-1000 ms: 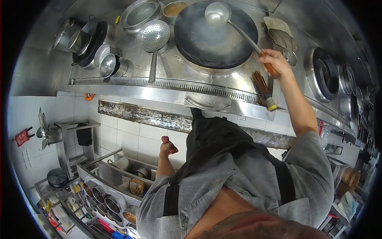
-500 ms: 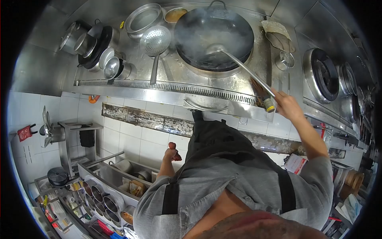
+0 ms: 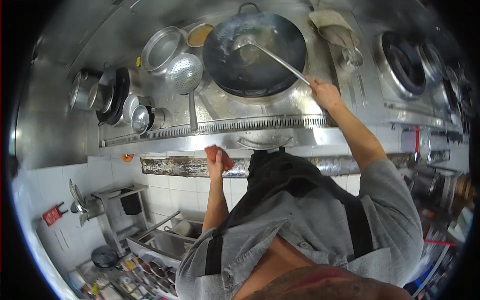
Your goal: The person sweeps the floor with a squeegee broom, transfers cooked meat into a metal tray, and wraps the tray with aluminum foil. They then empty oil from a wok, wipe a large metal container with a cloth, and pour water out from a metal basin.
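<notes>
My right hand (image 3: 326,94) is closed around the handle end of a long metal ladle (image 3: 280,61). The ladle's bowl rests inside a large black wok (image 3: 270,75), toward its back left, and thin steam hangs over it. My left hand (image 3: 216,164) is closed on a folded red cloth (image 3: 220,156), held in front of the stove's front edge and apart from the wok. A perforated skimmer (image 3: 184,74) lies on the stove left of the wok, its handle pointing toward me.
Behind the skimmer stand a metal basin (image 3: 162,49) and a bowl of orange-brown liquid (image 3: 200,35). Several pots (image 3: 101,97) crowd the left side. Right of the wok are a cloth-like strainer (image 3: 336,29) and a metal cup (image 3: 351,59). A second burner (image 3: 400,65) lies further right.
My left hand has risen toward the stove edge with the red cloth. My right hand has moved left and farther in, taking the ladle's bowl toward the wok's back left. The camera view has shifted.
</notes>
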The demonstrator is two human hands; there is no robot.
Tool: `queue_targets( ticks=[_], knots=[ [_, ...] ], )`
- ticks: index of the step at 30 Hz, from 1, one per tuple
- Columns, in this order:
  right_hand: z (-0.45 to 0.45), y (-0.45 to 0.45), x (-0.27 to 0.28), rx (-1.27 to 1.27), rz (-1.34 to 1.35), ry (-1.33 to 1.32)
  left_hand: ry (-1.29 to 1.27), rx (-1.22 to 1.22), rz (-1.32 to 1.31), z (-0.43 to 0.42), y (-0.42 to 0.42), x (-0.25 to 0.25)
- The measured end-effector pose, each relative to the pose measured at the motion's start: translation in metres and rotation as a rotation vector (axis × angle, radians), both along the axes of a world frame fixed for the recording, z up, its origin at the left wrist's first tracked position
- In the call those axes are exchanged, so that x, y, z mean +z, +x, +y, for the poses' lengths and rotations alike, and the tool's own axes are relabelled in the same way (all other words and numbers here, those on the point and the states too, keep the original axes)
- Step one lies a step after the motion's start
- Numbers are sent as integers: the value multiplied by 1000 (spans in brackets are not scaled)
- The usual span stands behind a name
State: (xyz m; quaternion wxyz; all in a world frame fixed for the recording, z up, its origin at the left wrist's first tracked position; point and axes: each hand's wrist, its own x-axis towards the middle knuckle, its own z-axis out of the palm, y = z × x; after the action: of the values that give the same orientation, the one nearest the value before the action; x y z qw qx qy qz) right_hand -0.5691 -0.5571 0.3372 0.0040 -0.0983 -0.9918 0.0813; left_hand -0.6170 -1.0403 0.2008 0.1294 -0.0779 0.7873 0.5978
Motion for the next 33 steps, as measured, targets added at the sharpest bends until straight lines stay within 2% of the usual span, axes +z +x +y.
queue_targets(
  ticks=[1,3,4,5,6,7,8,9,10,11,12,13,14,15,16,18,21,22,24,26,28,29,30,32,33],
  knots=[
    [-4,7,2,-75,76,-45,-89,10,101,17,-5,17],
    [-2,25,0,-79,438,-301,-266,-29,67,21,-31,13],
    [-4,36,6,-133,613,-221,-380,-69,59,27,-38,20],
    [1,52,6,-130,688,-183,-432,-114,86,26,-48,11],
    [-4,77,15,-273,672,-228,-476,-169,117,24,-58,0],
    [-8,102,17,-347,711,-249,-276,-231,32,27,-64,-5],
    [-4,129,0,-394,709,-237,-341,-324,112,33,-65,5],
    [-13,160,-3,-503,680,-258,-299,-394,118,19,-85,-24],
    [-20,192,-19,-568,599,-352,-199,-453,223,35,-76,3],
    [-29,221,-39,-666,514,-335,-286,-488,94,61,-64,48],
    [-46,254,-75,-815,351,-337,-298,-540,197,57,-79,29],
    [-65,287,-99,-943,185,-346,-215,-664,125,79,-70,58],
    [-84,309,-89,-1073,-173,-421,-136,-778,48,103,-53,96],
    [-110,339,-126,-1219,-154,-419,9,-903,-65,119,-50,104],
    [-135,363,-145,-1236,-315,-393,-43,-1092,-94,141,-46,122],
    [-185,374,-144,-1370,-407,-501,-107,-1366,-267,180,-48,134],
    [-255,369,-158,-1586,-332,-692,-153,-1668,-308,214,-37,132],
    [-266,354,-130,-1566,-356,-674,-142,-1743,-314,223,-31,127],
    [-285,339,-118,-1568,-388,-725,7,-1868,-259,239,-10,123],
    [-303,335,-101,-1602,-254,-766,31,-2001,-159,256,14,127],
    [-313,345,-86,-1700,-123,-793,52,-2049,-232,276,40,124],
    [-321,358,-91,-1738,-85,-780,25,-2107,-104,290,53,115],
    [-330,372,-102,-1804,-13,-751,37,-2157,-76,303,74,126],
    [-353,395,-105,-1920,98,-710,-131,-2258,149,329,124,153],
    [-366,408,-99,-2011,169,-688,-137,-2239,87,339,149,158]
  ],
)
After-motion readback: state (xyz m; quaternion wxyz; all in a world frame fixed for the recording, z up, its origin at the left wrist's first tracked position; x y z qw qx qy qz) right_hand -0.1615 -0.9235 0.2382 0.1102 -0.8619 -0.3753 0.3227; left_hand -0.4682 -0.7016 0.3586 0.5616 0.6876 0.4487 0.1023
